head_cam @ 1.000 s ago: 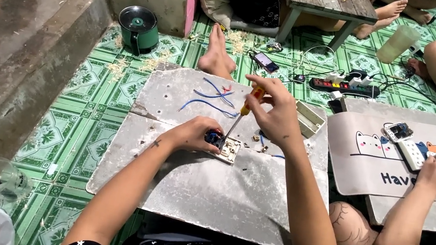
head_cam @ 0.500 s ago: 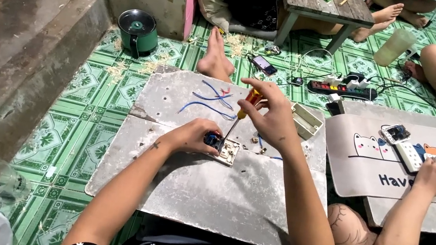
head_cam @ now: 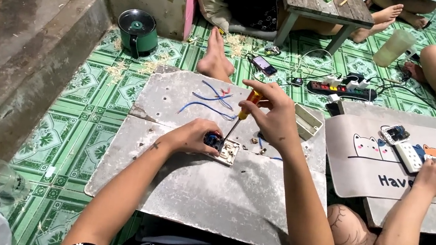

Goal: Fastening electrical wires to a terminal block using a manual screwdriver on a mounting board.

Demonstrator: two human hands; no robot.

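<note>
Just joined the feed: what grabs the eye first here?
At centre, the right hand holds an orange-handled screwdriver tip-down on a small white switch plate, steadied by the left hand, on a worn grey board. At right, a neighbour's hands work over a cat-print mat.

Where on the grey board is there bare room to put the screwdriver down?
The near half of the grey board, between the two forearms and toward the front edge, is bare. The left strip beyond the left hand is also free. It is crowded around the switch plate, the blue wires and the screws by the right hand.
</note>
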